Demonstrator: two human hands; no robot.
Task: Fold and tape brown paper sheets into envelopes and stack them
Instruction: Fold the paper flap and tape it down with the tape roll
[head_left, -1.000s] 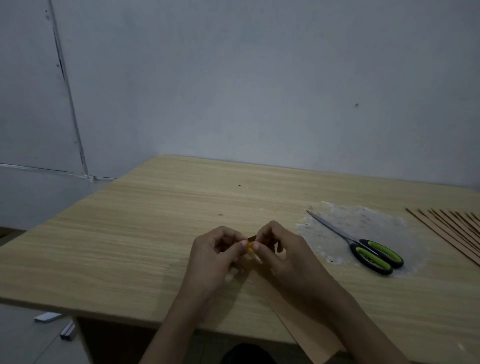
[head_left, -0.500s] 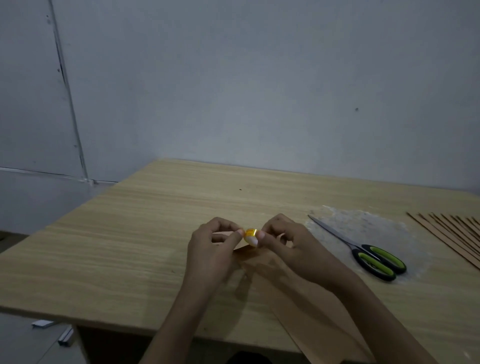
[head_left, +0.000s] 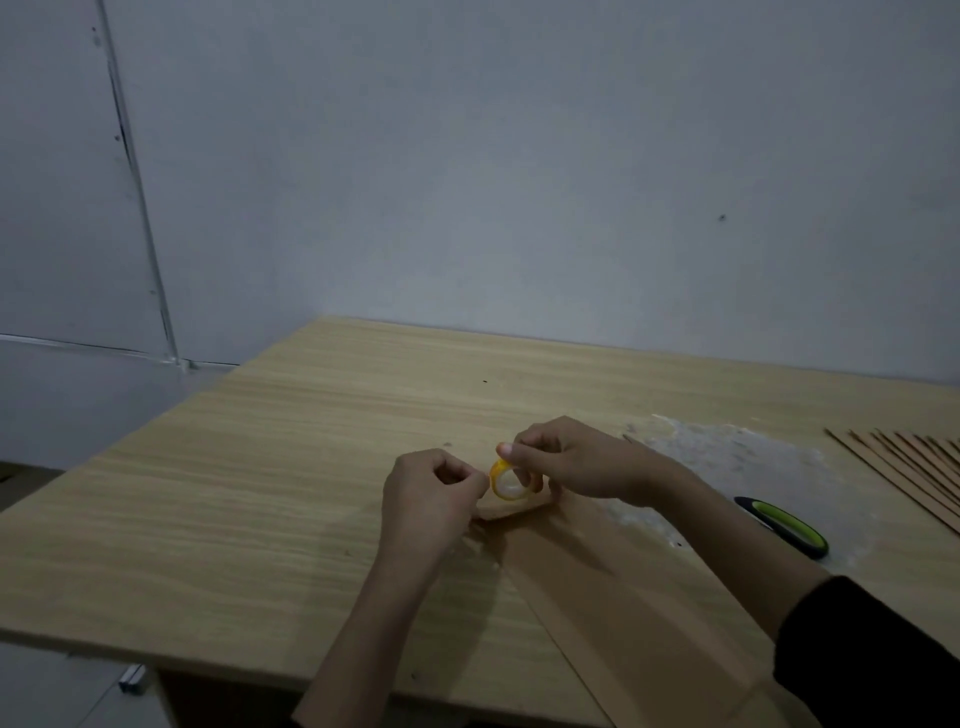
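The step in hand looks like drawing a length of tape off the roll to fix a fold. To do it well, the roll wants a firm hold while the free end is pulled out slowly and level, so the strip neither twists nor sticks to itself, and only as long as the flap needs; it then goes down flat over the paper edge just beneath the fingertips. The right hand (head_left: 576, 460) has its fingers (head_left: 505, 448) curled round the small yellow tape roll (head_left: 511, 480), one fingertip on the roll's upper rim and the others wrapped behind it, holding it upright just above the paper. The left hand (head_left: 431, 493) is curled tight, its thumb and forefinger pinched together right beside the roll's near rim; whether they have the clear tape end between them I cannot tell, since no strip shows. The brown paper sheet (head_left: 613, 582) lies on the table (head_left: 234, 493) directly under both sets of fingers, its folded end below the roll and the rest running back under the right forearm. The scissors (head_left: 784, 525) lie beyond the right wrist, well apart from the fingertips and partly hidden, so cutting means a reach outward. The stack of brown sheets (head_left: 914, 467) sits farther out on that same side.
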